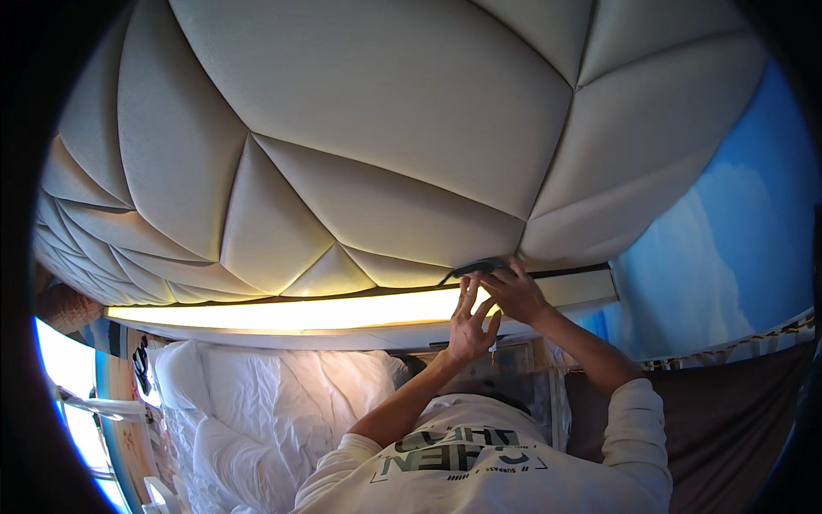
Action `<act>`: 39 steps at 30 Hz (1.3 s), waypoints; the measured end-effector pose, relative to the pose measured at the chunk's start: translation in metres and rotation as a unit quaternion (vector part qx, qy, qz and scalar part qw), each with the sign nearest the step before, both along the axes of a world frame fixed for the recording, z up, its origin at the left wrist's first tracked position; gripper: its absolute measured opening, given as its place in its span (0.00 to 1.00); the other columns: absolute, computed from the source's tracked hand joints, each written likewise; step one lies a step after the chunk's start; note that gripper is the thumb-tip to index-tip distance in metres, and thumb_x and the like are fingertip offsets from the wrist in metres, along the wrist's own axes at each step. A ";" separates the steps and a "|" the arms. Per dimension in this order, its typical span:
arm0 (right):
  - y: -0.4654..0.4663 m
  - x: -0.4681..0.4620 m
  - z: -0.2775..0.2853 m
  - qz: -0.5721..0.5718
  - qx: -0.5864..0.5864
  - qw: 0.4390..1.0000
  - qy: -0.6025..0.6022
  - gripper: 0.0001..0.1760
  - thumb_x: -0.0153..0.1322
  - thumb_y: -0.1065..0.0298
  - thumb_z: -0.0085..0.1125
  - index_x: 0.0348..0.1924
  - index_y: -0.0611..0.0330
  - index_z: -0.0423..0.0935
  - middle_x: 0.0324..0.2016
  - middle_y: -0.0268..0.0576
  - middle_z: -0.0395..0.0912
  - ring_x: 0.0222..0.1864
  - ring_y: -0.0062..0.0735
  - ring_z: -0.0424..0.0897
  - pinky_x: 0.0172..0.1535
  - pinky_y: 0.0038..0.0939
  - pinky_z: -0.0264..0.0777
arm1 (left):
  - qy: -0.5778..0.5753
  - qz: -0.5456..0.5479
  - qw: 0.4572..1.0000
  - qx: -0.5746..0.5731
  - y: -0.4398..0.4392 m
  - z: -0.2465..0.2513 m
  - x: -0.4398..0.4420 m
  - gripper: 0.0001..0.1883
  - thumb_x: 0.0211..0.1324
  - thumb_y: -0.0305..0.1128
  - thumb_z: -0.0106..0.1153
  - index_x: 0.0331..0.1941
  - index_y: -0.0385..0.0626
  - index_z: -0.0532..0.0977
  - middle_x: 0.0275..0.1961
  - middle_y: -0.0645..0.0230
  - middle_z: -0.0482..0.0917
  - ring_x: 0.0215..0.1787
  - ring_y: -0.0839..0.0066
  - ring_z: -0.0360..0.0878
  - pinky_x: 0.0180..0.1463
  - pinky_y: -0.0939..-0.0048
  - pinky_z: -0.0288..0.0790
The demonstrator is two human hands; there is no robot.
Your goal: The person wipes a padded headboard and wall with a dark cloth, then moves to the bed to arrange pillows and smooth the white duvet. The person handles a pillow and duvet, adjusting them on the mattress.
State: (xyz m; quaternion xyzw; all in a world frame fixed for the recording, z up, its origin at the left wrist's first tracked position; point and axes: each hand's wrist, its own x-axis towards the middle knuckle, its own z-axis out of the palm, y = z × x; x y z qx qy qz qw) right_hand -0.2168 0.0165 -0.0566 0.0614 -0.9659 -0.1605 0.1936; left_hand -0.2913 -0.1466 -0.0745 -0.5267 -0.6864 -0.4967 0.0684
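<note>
A thin, dark, curved object (pixel 478 266) lies against the bottom edge of the padded wall panel (pixel 411 109); blur hides exactly what it is. My right hand (pixel 519 299) has its fingers on the right end of this object and grips it. Just below and to the left, my left hand (pixel 474 331) is raised with its fingers spread. Its fingertips come close to the dark object, and whether they touch it cannot be made out. Beneath the panel runs a ledge (pixel 289 317), brightly lit along most of its length.
White bedding (pixel 276 398) lies below the ledge on the left. A dark brown cloth (pixel 681 411) spreads at the right. Blue sky-patterned wall covering (pixel 751 212) meets the panel's right side. A bright window (pixel 70 372) is at far left.
</note>
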 end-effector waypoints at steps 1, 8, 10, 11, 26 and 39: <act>0.008 0.010 -0.001 -0.018 -0.007 1.000 -0.015 0.29 0.73 0.57 0.55 0.68 0.46 0.73 0.68 0.24 0.65 0.68 0.21 0.64 0.76 0.51 0.51 | -0.015 -0.020 1.000 -0.004 0.001 0.000 0.002 0.14 0.55 0.25 0.66 0.46 0.35 0.81 0.74 0.36 0.61 0.74 0.35 0.62 0.71 0.47 0.67; 0.039 0.052 -0.005 -0.076 0.004 0.996 0.043 0.30 0.74 0.60 0.52 0.71 0.49 0.69 0.70 0.28 0.64 0.70 0.25 0.63 0.73 0.54 0.54 | -0.063 -0.017 0.998 -0.006 0.001 0.010 0.016 0.11 0.55 0.21 0.63 0.43 0.33 0.80 0.67 0.42 0.73 0.58 0.44 0.82 0.57 0.56 0.80; 0.039 0.054 0.002 -0.084 -0.005 0.996 0.021 0.28 0.74 0.62 0.52 0.68 0.51 0.70 0.70 0.30 0.65 0.71 0.28 0.63 0.72 0.58 0.54 | -0.060 -0.003 0.998 0.003 -0.002 0.016 0.017 0.11 0.55 0.20 0.63 0.43 0.33 0.80 0.66 0.42 0.75 0.54 0.45 0.84 0.53 0.57 0.81; 0.039 0.052 0.008 -0.094 -0.008 0.995 0.040 0.27 0.74 0.62 0.53 0.68 0.51 0.71 0.70 0.30 0.66 0.71 0.28 0.63 0.72 0.59 0.54 | -0.052 0.001 0.999 0.001 -0.003 0.020 0.015 0.11 0.56 0.20 0.62 0.43 0.33 0.80 0.66 0.42 0.75 0.57 0.45 0.83 0.55 0.57 0.80; -0.004 -0.027 0.003 0.011 -0.062 0.962 0.265 0.25 0.71 0.55 0.64 0.58 0.56 0.74 0.60 0.69 0.66 0.63 0.79 0.64 0.60 0.73 0.63 | -0.183 0.112 0.971 0.103 -0.008 0.061 0.000 0.11 0.58 0.14 0.57 0.42 0.38 0.82 0.42 0.58 0.86 0.37 0.66 0.86 0.40 0.70 0.78; -0.001 0.007 0.014 -0.023 -0.015 0.994 0.105 0.25 0.73 0.59 0.58 0.64 0.39 0.75 0.65 0.22 0.72 0.52 0.25 0.76 0.67 0.55 0.57 | -0.189 0.078 0.978 0.048 0.002 0.056 -0.001 0.10 0.56 0.15 0.58 0.41 0.39 0.81 0.43 0.58 0.84 0.39 0.63 0.85 0.38 0.69 0.78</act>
